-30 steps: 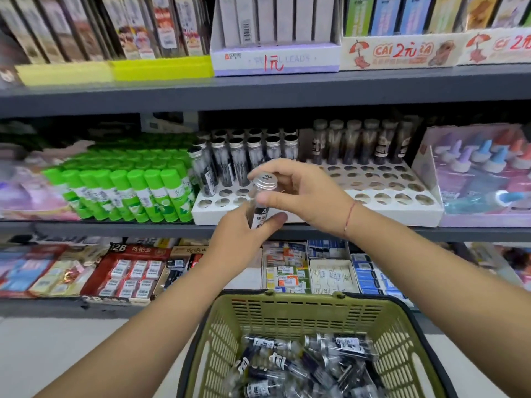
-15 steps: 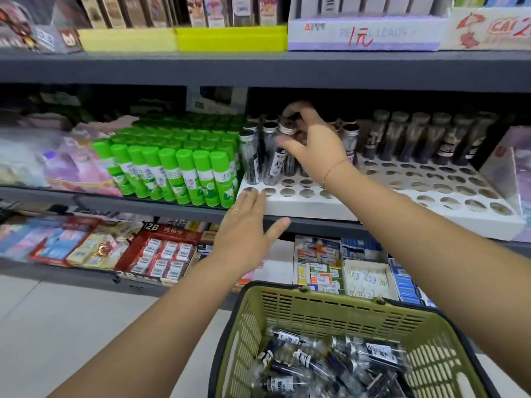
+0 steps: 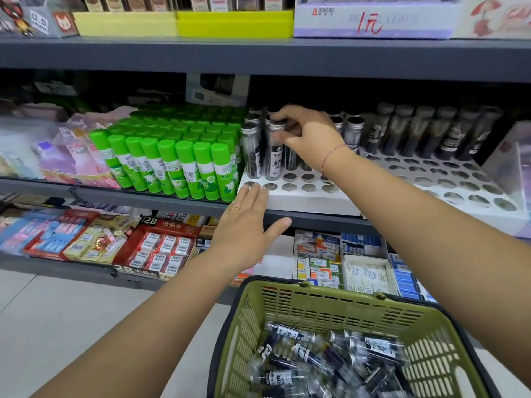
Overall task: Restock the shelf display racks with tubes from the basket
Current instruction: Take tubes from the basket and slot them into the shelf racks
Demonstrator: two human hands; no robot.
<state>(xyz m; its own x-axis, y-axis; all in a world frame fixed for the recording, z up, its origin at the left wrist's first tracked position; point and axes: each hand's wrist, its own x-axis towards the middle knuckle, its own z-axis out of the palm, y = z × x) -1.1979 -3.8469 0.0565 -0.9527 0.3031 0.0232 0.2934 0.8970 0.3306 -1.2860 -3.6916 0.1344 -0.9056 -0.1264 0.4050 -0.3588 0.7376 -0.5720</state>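
Shelf (image 3: pixel 258 56): "1元" box (image 3: pixel 370 21), "2B" carton (image 3: pixel 163 245).

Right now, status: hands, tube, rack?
Right hand pinches tube top, tube upright in rack. Left hand open, fingertips at rack's front corner. Front holes clear; basket holds more.

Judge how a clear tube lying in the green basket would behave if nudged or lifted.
Round and lying sideways, a tube would probably roll in the basket. Its smooth clear wall looks slippery. Slim and small, it likely feels light and stiff.
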